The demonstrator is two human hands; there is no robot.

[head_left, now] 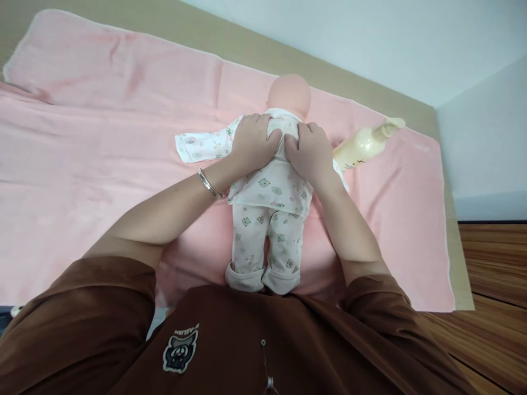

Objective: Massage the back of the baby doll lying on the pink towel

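Observation:
A baby doll point(269, 189) in white patterned top and trousers lies lengthwise in front of me. Only the smooth back of its head point(289, 93) shows, with no face visible. On the left side of its upper back rests my left hand point(256, 141), fingers curved over the shoulder and thumb pointing inward. My right hand point(310, 151) grips the other shoulder the same way, its thumb close to the left one. One sleeve point(206, 145) stretches out to the left; the other is mostly hidden behind my right hand and forearm.
A pink blanket point(123, 137) with a pale edge lies under the doll on a light wooden table point(349, 77). Right of the doll, a cream pump bottle point(364, 145) lies on its side. White walls stand behind, and wooden flooring point(494, 274) shows at the right.

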